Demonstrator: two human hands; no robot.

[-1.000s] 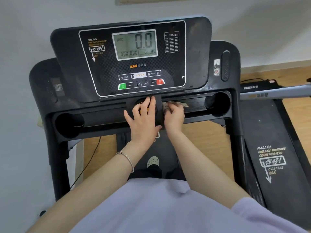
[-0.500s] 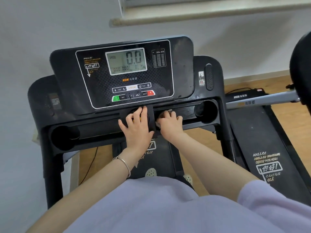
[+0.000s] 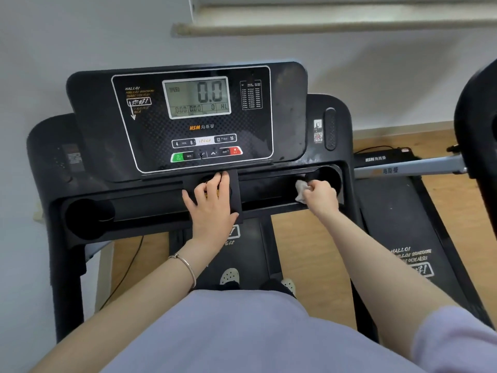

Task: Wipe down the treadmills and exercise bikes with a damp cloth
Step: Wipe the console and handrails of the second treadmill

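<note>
A black treadmill console (image 3: 88,135) with a lit display (image 3: 197,96) reading 0.0 stands in front of me. Below it runs a black tray (image 3: 150,208) with a round cup holder at each end. My left hand (image 3: 212,208) rests flat with straight fingers on the tray's centre block. My right hand (image 3: 320,196) grips a small white cloth (image 3: 301,191) and presses it into the tray's right section, beside the right cup holder (image 3: 329,175).
A second treadmill deck (image 3: 408,254) lies on the wooden floor at the right, with a grey bar (image 3: 408,168) across it. A dark rounded part (image 3: 478,135) juts in at the right edge. White wall behind, window sill above. My feet stand on the belt (image 3: 250,254).
My right hand slid the cloth rightward along the tray, from beside the centre block to near the right cup holder. My left hand stayed on the centre block.
</note>
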